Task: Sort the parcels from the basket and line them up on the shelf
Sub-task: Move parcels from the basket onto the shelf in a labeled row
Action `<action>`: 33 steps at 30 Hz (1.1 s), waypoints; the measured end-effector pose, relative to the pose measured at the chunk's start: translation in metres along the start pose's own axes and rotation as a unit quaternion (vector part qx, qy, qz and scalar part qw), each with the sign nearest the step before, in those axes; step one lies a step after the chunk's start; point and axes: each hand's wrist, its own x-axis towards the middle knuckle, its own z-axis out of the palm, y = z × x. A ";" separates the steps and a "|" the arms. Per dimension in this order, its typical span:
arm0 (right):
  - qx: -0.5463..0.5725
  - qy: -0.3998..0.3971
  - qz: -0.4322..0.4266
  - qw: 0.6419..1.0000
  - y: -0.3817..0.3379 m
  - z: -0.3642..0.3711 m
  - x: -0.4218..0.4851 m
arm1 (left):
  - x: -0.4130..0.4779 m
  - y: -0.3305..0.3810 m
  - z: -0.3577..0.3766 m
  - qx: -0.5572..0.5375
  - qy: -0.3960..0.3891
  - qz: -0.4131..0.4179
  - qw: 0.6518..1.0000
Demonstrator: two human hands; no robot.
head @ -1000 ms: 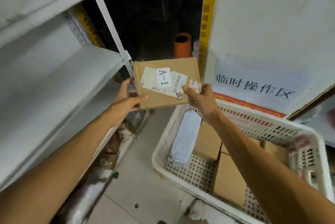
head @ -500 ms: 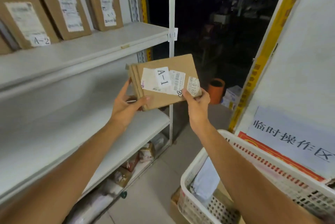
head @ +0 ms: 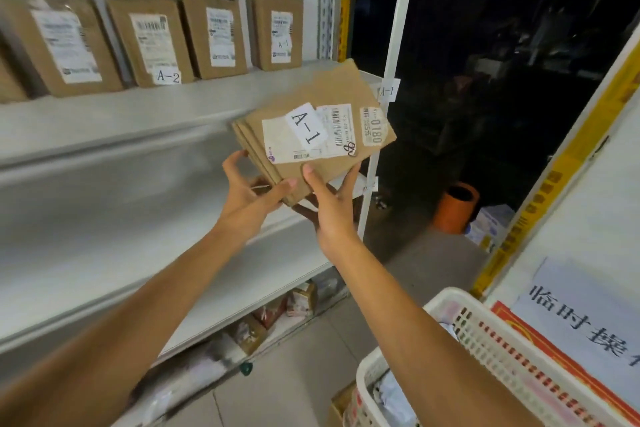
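Together, left hand (head: 250,192) and right hand (head: 333,209) grip a flat, creased cardboard parcel (head: 313,131).

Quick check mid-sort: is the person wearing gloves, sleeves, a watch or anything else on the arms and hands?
Nothing worn shows. The left hand and right hand are bare: no gloves, and no rings that I can see. The left forearm and right forearm are bare down to the frame's edge, with no sleeve, watch or wristband in view. Anything higher up the arms is out of frame.
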 end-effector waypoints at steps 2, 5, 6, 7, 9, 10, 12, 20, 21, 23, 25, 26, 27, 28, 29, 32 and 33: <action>0.004 -0.008 -0.010 1.000 -0.005 -0.001 0.003 | -0.003 0.008 -0.010 0.014 0.026 -0.002 1.000; -0.029 -0.019 -0.039 0.999 -0.012 0.000 0.000 | -0.005 0.016 -0.035 0.007 0.082 0.011 0.997; -0.036 -0.027 -0.049 0.998 -0.015 0.002 -0.001 | -0.006 0.019 -0.044 0.022 0.093 0.022 0.995; -0.043 -0.040 -0.054 0.997 -0.016 0.003 -0.003 | -0.008 0.022 -0.053 0.046 0.099 0.031 0.994; -0.057 -0.072 -0.054 0.994 -0.016 0.009 -0.004 | -0.013 0.031 -0.067 0.099 0.100 0.051 0.989; -0.061 -0.086 -0.045 0.993 -0.017 0.013 -0.004 | -0.017 0.035 -0.072 0.121 0.096 0.061 0.986; -0.056 -0.106 -0.029 0.992 -0.014 0.027 -0.003 | -0.025 0.042 -0.082 0.151 0.104 0.076 0.980; -0.056 -0.155 -0.023 0.986 0.006 0.101 0.000 | -0.052 0.065 -0.147 0.172 0.150 0.056 0.972; -0.056 -0.162 -0.024 0.985 0.008 0.114 0.000 | -0.055 0.067 -0.159 0.177 0.156 0.051 0.970; -0.069 -0.186 -0.029 0.980 0.013 0.137 0.000 | -0.061 0.068 -0.184 0.193 0.168 0.040 0.966; -0.081 -0.207 -0.035 0.974 0.018 0.160 -0.002 | -0.066 0.072 -0.206 0.186 0.180 0.034 0.965; -0.085 -0.215 -0.038 0.972 0.022 0.175 -0.004 | -0.069 0.076 -0.217 0.174 0.187 0.039 0.966; -0.089 -0.221 -0.040 0.970 0.025 0.188 -0.006 | -0.071 0.079 -0.228 0.163 0.192 0.041 0.967; -0.092 -0.227 -0.041 0.969 0.029 0.203 -0.008 | -0.073 0.083 -0.242 0.155 0.194 0.040 0.968; -0.093 -0.231 -0.041 0.968 0.033 0.216 -0.009 | -0.075 0.087 -0.254 0.154 0.191 0.039 0.969; -0.091 -0.245 -0.043 0.964 0.044 0.257 -0.014 | -0.083 0.095 -0.289 0.153 0.194 0.040 0.968; -0.088 -0.251 -0.043 0.963 0.048 0.273 -0.017 | -0.086 0.097 -0.303 0.151 0.201 0.042 0.967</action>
